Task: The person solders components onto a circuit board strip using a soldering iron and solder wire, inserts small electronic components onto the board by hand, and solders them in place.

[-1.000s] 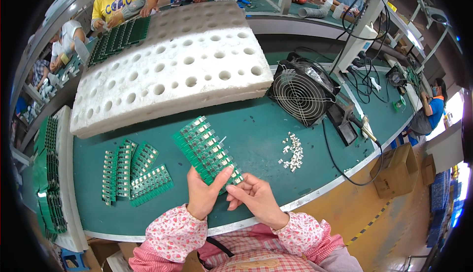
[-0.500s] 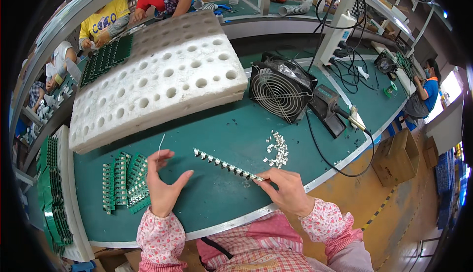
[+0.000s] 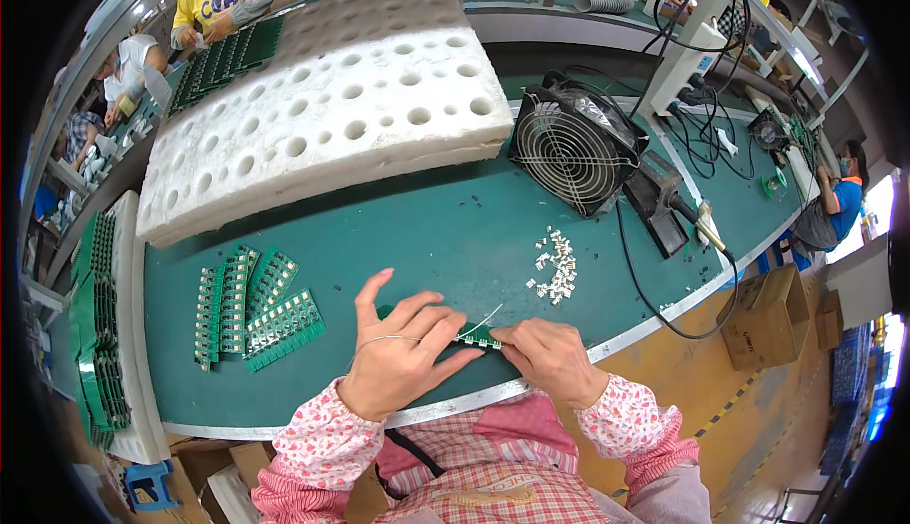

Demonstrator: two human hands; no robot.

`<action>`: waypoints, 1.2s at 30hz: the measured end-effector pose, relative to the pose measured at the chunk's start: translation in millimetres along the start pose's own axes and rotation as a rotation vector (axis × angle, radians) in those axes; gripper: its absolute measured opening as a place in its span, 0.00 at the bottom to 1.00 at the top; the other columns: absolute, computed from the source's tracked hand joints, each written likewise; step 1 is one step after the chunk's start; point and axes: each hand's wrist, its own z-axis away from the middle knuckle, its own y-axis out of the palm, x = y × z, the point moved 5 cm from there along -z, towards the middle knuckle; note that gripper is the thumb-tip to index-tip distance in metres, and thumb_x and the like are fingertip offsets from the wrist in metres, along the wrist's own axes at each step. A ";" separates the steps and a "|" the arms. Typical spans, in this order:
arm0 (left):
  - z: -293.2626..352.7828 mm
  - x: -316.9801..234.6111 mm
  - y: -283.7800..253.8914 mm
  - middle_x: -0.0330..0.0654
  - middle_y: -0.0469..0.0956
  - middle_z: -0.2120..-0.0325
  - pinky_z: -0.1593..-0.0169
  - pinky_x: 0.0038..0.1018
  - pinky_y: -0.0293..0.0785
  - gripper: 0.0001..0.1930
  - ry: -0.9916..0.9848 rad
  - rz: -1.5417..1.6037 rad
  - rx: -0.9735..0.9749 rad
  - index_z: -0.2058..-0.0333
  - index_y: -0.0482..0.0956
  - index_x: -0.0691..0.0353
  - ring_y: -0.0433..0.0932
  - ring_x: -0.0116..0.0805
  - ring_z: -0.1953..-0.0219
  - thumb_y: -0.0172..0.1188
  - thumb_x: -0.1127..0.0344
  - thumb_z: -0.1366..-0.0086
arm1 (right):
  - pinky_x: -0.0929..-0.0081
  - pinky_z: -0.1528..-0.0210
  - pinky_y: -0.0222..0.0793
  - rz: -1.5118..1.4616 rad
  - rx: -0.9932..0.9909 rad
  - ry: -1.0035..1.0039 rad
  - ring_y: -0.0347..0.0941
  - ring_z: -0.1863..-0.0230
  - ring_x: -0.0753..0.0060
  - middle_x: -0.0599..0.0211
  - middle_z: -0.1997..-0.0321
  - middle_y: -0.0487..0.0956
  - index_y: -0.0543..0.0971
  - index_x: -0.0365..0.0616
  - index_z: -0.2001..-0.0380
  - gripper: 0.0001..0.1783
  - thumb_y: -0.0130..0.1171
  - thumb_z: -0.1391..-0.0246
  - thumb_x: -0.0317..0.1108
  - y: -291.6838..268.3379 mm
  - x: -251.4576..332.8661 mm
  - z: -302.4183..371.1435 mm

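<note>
A narrow green circuit board strip [image 3: 481, 335] with small pale parts along its edge is pinched at its right end by my right hand [image 3: 552, 361]. My left hand [image 3: 403, 358] reaches over the strip's left part and hides much of it. Thin silvery solder wire [image 3: 488, 319] runs through my left fingers, its free end sticking out above the strip. That hand's index finger is raised; whether its other fingertips press on the board I cannot tell. More board strips [image 3: 227, 301] lie overlapping to the left, and loose small white connectors [image 3: 559, 268] are scattered to the right.
White foam blocks [image 3: 322, 135] with round holes stand behind, bearing green boards [image 3: 223, 59]. A black fan [image 3: 573, 149] and a soldering iron [image 3: 697, 220] in its stand are at the right, its cable looping over the table edge. Boards [image 3: 95, 325] line foam at the left. Co-workers sit beyond.
My left hand has moved right, from open beside the strip to over it, with the wire now pointing right. The strip has been tilted, showing its green face. The view has shifted slightly.
</note>
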 end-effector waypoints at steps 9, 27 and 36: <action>-2.1 4.7 3.3 0.32 0.78 0.75 0.44 0.45 0.58 0.13 -0.053 0.064 -0.002 0.73 0.79 0.55 0.77 0.27 0.68 0.73 0.59 0.55 | 0.67 0.72 0.70 -0.109 -0.003 0.168 0.75 0.73 0.60 0.63 0.74 0.76 0.77 0.42 0.67 0.09 0.62 0.55 0.24 -5.0 -0.7 -7.3; -0.1 15.6 -12.5 0.34 0.78 0.69 0.40 0.48 0.53 0.16 -0.084 0.053 0.036 0.67 0.78 0.55 0.77 0.31 0.59 0.71 0.58 0.53 | 0.68 0.71 0.70 -0.069 -0.004 0.134 0.75 0.72 0.61 0.63 0.74 0.76 0.76 0.41 0.67 0.09 0.62 0.55 0.23 -5.9 1.9 -7.8; 41.6 65.8 -30.7 0.40 0.79 0.64 0.51 0.32 0.65 0.21 -0.435 0.250 0.026 0.63 0.78 0.60 0.77 0.35 0.60 0.74 0.66 0.57 | 0.69 0.71 0.70 -0.015 -0.007 0.100 0.74 0.73 0.63 0.65 0.74 0.76 0.77 0.42 0.67 0.10 0.63 0.56 0.24 -4.5 2.3 -6.1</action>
